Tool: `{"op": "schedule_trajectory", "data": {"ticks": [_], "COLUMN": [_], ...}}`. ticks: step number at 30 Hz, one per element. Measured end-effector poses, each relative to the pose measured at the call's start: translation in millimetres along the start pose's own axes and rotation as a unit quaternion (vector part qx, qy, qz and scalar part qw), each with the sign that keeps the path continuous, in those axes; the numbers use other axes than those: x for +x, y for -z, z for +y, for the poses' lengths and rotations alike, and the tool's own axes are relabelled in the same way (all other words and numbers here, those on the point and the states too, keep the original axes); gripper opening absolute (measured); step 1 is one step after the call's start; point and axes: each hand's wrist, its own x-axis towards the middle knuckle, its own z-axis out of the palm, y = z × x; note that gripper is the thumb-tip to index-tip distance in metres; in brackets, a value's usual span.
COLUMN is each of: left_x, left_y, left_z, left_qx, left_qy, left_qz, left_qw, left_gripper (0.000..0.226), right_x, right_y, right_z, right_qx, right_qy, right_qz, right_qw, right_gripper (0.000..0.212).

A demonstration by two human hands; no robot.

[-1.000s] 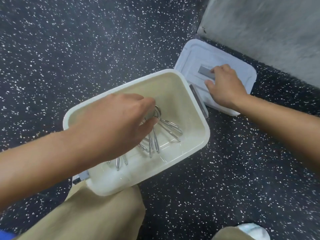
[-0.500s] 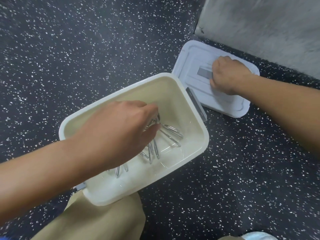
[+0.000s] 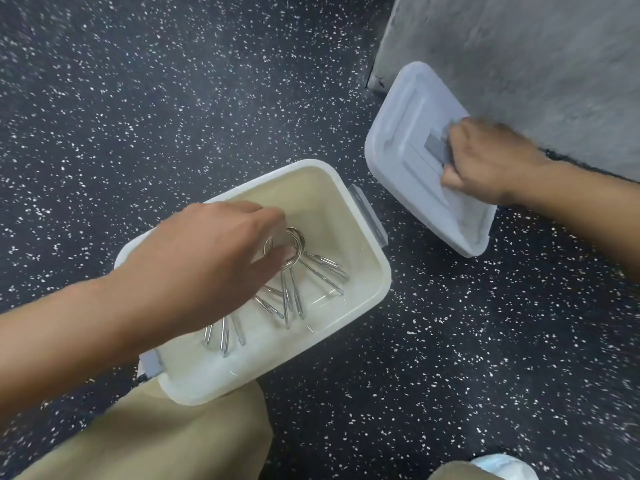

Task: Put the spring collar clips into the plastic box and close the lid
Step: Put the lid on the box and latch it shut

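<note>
A cream plastic box [image 3: 372, 271] stands open on the dark speckled floor, just beyond my knee. Inside it, my left hand [image 3: 207, 265] grips the coiled rings of several silver spring collar clips [image 3: 304, 278]; their long handles fan out toward the box floor. Part of the bundle is hidden under my palm. To the right, the pale lid [image 3: 408, 140] is tilted up off the floor, with my right hand [image 3: 488, 161] closed on its grey handle.
A grey concrete block [image 3: 519, 57] rises right behind the lid at the upper right. Grey latches [image 3: 369, 216] stick out at both short ends of the box. My khaki-clad knee [image 3: 166, 434] touches the box's near end.
My right hand has closed on the lid's handle and raised the lid, tilting it up. My left hand has stayed inside the box holding the clips.
</note>
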Motion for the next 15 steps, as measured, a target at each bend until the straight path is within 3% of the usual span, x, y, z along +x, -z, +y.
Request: {"op": "schedule_trajectory", "data": {"ticks": [8, 15], "left_x": [-15, -40], "left_y": [10, 20], "left_z": [3, -10], "left_qx": [-0.022, 0.030], "left_qy": [-0.014, -0.006], "left_qz": [0.032, 0.044], "left_qw": [0.999, 0.999], "left_gripper": [0.036, 0.045], "right_x": [-19, -35], "right_y": [58, 88], "right_z": [-42, -119], "right_qx": [-0.097, -0.123], "right_qy": [0.174, 0.278], "right_qz": [0.058, 0.069], "right_qw": [0.978, 0.950], "right_gripper": [0.041, 0.031]}}
